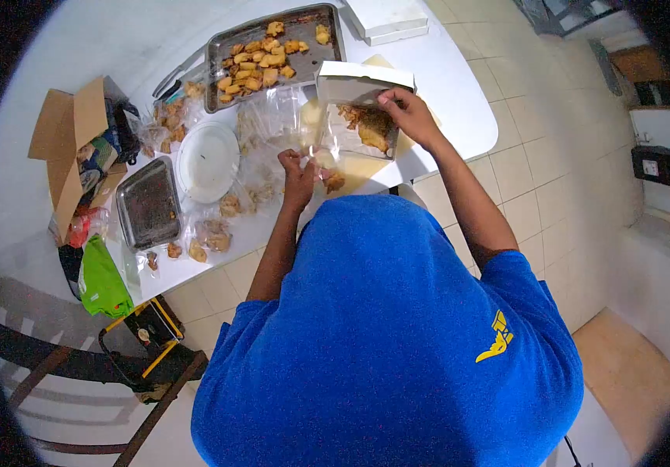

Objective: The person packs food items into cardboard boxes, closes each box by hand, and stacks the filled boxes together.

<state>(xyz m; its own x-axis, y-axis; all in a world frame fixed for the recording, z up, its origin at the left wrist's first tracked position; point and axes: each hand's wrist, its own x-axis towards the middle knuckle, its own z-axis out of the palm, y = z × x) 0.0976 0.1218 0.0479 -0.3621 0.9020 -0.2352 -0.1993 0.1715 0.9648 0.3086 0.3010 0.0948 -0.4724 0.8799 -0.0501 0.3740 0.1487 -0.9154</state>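
A white cardboard box (366, 81) stands with its lid raised, and my right hand (401, 113) is closed on the lid's edge. Inside it lie browned, crumbly food pieces (371, 134). My left hand (298, 177) is closed in a pinch at a clear plastic bag (324, 159) by the box's near left corner. A browned food piece (334, 182) shows just right of that hand. More clear bags (261, 175) lie left of it, some with food inside.
At the back is a large metal baking tray (338, 37) with several golden pieces. Left are a stack of white plates (209, 162), a smaller dark tray (148, 204), an open cardboard box (62, 124) and a green bag (103, 280). Another white box (388, 19) sits at the far edge.
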